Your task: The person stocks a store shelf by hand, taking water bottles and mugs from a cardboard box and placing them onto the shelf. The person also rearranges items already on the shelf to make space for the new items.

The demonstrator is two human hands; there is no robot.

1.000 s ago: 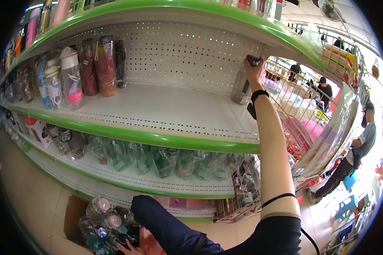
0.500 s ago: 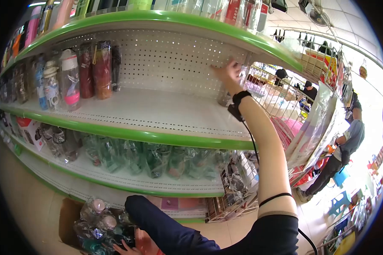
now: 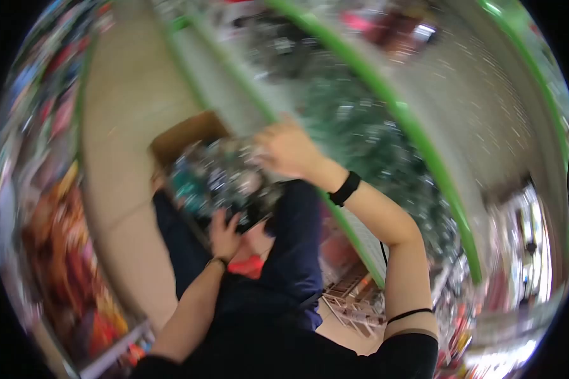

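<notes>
An open cardboard box (image 3: 186,134) stands on the floor between my legs, filled with bottles (image 3: 218,170) in clear plastic wrapping, some teal, some with pale caps. My left hand (image 3: 224,235) rests at the box's near side with fingers spread, touching the wrapped bottles. My right hand (image 3: 287,148) is over the box's right side, palm down, its fingertips right at the bottles and smeared by motion. A black band (image 3: 345,188) circles my right wrist.
On the right, shelves with green edges (image 3: 385,95) hold rows of wrapped greenish bottles (image 3: 354,120). A wire rack (image 3: 351,297) stands by my right side. Tiled floor (image 3: 129,139) runs along the left, with blurred colourful goods (image 3: 63,246) beyond it.
My view has swung down from the shelf to the box. My right hand has come from the upper shelf's far end down to the bottles; my left hand stays by the box.
</notes>
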